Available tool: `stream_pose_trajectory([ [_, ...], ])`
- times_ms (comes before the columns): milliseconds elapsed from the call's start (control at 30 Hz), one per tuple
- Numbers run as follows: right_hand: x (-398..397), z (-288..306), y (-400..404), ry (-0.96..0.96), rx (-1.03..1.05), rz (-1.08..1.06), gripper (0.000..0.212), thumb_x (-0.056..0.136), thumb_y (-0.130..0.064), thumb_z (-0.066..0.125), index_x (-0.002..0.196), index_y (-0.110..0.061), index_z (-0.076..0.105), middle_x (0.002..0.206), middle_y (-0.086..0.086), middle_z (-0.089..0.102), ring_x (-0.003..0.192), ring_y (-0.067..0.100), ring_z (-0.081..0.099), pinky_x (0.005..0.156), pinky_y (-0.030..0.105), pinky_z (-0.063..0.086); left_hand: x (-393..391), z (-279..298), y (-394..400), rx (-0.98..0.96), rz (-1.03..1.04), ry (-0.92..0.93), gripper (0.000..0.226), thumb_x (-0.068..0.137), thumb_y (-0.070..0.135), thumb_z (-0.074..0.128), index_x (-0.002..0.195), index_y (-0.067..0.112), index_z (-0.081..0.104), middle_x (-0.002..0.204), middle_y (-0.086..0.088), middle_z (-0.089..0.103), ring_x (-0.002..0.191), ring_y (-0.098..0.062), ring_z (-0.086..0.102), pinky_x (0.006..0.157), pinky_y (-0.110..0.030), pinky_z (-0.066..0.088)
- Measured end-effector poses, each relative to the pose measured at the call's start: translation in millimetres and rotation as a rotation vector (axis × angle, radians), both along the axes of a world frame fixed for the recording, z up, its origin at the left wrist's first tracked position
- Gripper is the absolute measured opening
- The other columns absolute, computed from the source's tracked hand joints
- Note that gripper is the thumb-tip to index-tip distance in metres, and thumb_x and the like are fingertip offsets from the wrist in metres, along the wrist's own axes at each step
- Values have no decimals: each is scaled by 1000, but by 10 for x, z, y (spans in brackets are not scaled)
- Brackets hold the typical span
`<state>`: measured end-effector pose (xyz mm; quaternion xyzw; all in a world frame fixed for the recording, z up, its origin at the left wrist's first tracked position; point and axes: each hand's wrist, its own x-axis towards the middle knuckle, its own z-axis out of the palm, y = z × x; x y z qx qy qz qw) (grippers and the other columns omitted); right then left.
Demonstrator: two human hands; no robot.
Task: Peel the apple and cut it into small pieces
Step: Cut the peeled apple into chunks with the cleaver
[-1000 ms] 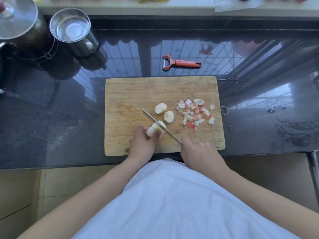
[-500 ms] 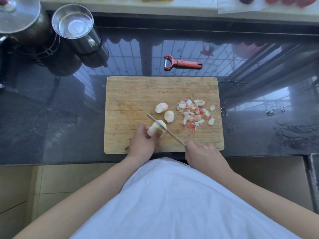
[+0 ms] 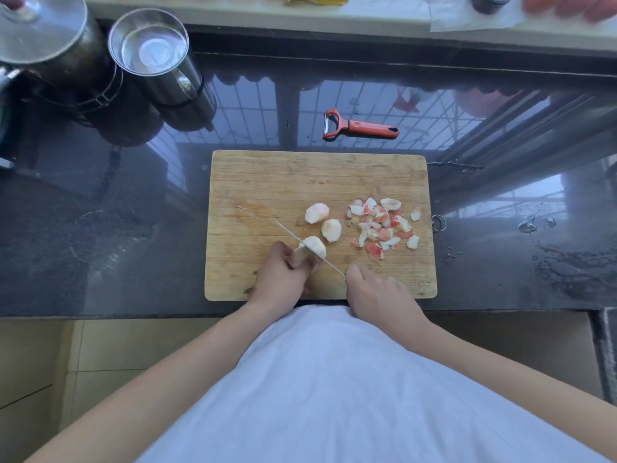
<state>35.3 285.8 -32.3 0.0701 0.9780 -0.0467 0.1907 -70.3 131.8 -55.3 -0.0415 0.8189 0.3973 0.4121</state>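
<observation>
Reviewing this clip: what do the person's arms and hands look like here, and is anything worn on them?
Both forearms are bare from the bottom edge of the frame up to the hands; no sleeves show. The left hand and right hand are bare too: no gloves, and no rings, watch or bracelets that I can see. The only clothing in view is a plain white garment over the torso, between the arms.

Wooden board, glossy stone counter

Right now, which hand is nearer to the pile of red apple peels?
Right. The right hand, gripping the knife, sits just below the peel pile, near the cutting board's front edge. The left hand holds an apple piece farther to the pile's left.
</observation>
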Motion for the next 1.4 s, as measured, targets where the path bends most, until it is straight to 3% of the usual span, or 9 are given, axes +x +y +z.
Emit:
stream_pose_trajectory([
  [133,-32,-42,22,-36,12,15,39,75,0,60,76,-17,25,55,-5,25,38,12,1,40,22,0,-17,-36,-4,8,10,-10,42,88,60,67,102,25,49,93,2,69,71,-17,73,73,-36,54],
  [367,-188,-150,75,-117,-126,19,18,86,-1,43,90,-16,34,66,-3,35,56,30,46,47,38,31,-35,-72,-7,42,20,-24,36,86,54,71,102,30,49,99,3,70,65,-14,74,70,-35,55],
  [600,-297,-211,1,-111,-111,-2,19,90,-4,45,89,-16,30,68,-3,38,65,33,60,43,35,18,-68,-120,-37,104,45,-100,44,81,58,75,110,32,52,108,5,68,76,-17,76,70,-36,60],
  [767,-391,-214,-24,-49,-73,13,24,91,-7,51,88,-18,29,61,-6,33,53,29,46,42,34,14,-24,-141,-308,74,-68,-76,43,85,60,69,120,40,54,105,6,68,89,-17,70,85,-40,57],
  [867,-388,-230,22,-59,-41,1,28,91,-11,58,87,-19,31,57,-7,30,45,23,36,40,31,11,40,-173,-459,39,-60,-37,34,98,47,62,130,41,52,99,-2,67,78,-18,71,72,-34,54],
  [1033,-386,-172,24,-6,-143,-30,18,100,-19,46,89,-20,32,66,0,51,54,26,50,45,35,38,63,-191,-486,-37,-292,230,58,101,36,55,149,56,30,124,7,44,90,-8,59,78,-31,48],
  [1133,-389,-64,25,9,-277,-148,12,102,-26,43,96,-15,44,81,8,62,71,33,59,61,42,50,11,-170,-522,-20,-636,565,58,101,20,50,146,54,38,132,3,38,98,-15,52,75,-32,46],
  [1233,-402,27,32,-7,-394,-258,16,102,-29,42,99,-14,46,84,10,62,75,33,58,67,45,51,-62,-208,-528,-27,-877,821,54,93,13,55,142,37,52,115,-5,53,81,-23,52,62,-33,40],
  [1400,-429,111,75,8,-472,-348,17,102,-29,41,91,-16,44,80,8,60,73,29,58,64,47,51,-106,-156,-514,-133,-796,664,45,99,25,40,143,31,47,122,1,63,99,-28,62,78,-40,50],
])
